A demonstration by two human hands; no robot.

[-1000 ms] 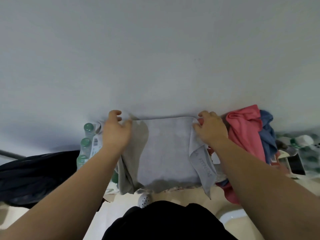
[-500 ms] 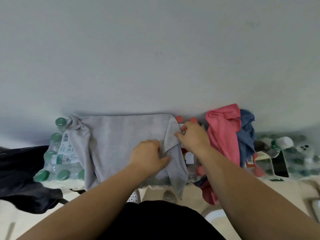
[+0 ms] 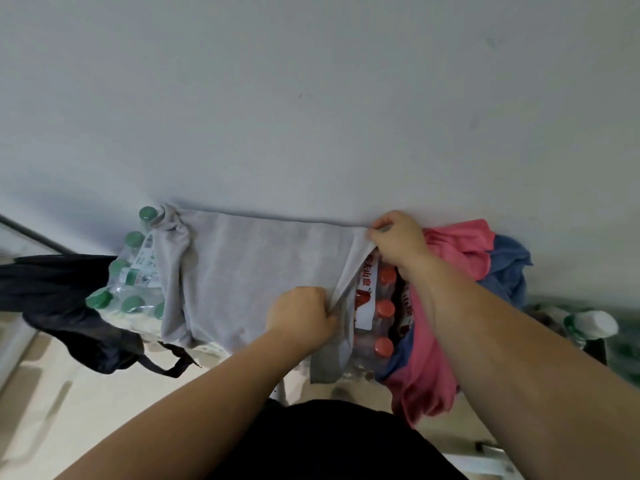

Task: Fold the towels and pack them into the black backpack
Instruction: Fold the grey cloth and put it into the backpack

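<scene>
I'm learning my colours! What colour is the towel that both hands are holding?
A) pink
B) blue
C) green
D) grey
D: the left hand and the right hand both pinch the right edge of the soft grey cloth towel; the crumpled pink cloth towel and the blue cloth towel lie heaped beside it.

Forearms (image 3: 194, 403) are bare; the top (image 3: 329, 441) is black.

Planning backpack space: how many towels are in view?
3: grey towel spread over the bottle packs, pink towel right of it, blue towel partly under the pink. Others may be hidden.
</scene>
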